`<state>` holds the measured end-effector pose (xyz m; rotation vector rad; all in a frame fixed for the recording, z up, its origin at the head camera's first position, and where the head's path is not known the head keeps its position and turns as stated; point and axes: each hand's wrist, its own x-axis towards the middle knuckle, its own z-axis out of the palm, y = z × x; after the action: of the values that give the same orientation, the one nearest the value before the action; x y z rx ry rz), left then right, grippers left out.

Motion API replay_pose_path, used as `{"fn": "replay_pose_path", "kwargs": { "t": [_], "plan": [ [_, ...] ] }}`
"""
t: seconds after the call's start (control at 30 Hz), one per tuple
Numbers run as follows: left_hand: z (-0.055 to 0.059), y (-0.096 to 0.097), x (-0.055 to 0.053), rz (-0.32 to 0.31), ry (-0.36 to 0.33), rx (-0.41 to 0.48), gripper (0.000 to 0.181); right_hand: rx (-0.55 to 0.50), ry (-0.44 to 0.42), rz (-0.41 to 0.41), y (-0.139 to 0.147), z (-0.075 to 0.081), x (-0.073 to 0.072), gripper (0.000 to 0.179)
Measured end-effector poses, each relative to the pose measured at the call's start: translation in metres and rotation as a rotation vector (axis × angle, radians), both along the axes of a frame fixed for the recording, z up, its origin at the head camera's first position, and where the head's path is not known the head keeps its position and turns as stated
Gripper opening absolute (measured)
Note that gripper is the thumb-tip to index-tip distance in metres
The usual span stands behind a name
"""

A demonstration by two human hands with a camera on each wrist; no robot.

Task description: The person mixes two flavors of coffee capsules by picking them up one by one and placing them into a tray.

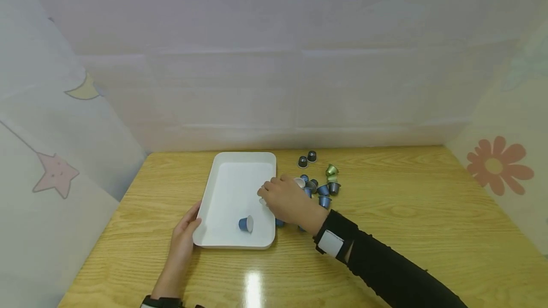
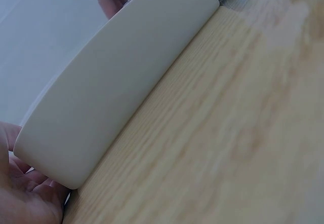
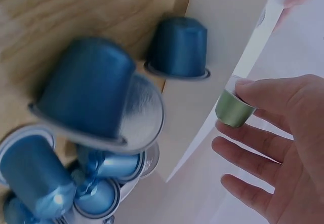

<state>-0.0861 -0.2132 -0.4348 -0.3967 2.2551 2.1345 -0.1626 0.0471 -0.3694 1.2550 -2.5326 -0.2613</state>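
Note:
My right hand [image 1: 288,198] is over the right rim of the white tray [image 1: 233,175]. Its thumb and index finger pinch a green coffee capsule [image 3: 234,108], while the other fingers stay apart. One blue coffee capsule [image 1: 244,224] lies on its side inside the tray, towards the front. At the tray's front left corner, my left hand [image 1: 185,232] holds the side, thumb by the rim and fingers against the outer wall. Blue capsules [image 3: 86,89] lie on the table right of the tray, partly hidden in the head view by my right hand.
Beyond my right hand is a loose group of capsules, with two green ones [image 1: 331,170] at its right side. Two dark capsules [image 1: 303,162] stand farther back. The wooden table [image 1: 406,213] ends at a pale sheet behind, with printed sheets at both sides.

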Motion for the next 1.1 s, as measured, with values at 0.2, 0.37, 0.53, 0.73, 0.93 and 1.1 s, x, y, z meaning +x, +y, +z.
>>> {"fn": "replay_pose_path", "kwargs": {
  "t": [0.2, 0.37, 0.53, 0.73, 0.93, 1.1],
  "plan": [
    [0.0, 0.0, 0.0, -0.004, 0.001, 0.003, 0.047, 0.01, -0.014, 0.01, -0.005, -0.004, 0.006, 0.02],
    [-0.001, 0.0, 0.0, -0.008, 0.011, -0.009, 0.047, 0.021, -0.024, 0.045, -0.008, -0.009, 0.012, 0.019],
    [-0.001, 0.001, 0.0, -0.006, 0.014, -0.01, 0.047, 0.049, -0.034, 0.057, -0.012, -0.012, 0.018, 0.019],
    [-0.001, 0.0, 0.0, -0.012, 0.019, -0.019, 0.047, 0.06, -0.023, 0.059, -0.014, -0.014, 0.023, 0.017],
    [-0.001, 0.001, 0.0, -0.009, 0.016, -0.017, 0.047, 0.074, -0.043, 0.045, -0.017, -0.016, 0.023, 0.014],
    [-0.002, 0.0, -0.001, -0.005, 0.013, -0.001, 0.047, 0.074, -0.054, 0.041, -0.019, -0.017, 0.024, 0.015]
  ]
}}
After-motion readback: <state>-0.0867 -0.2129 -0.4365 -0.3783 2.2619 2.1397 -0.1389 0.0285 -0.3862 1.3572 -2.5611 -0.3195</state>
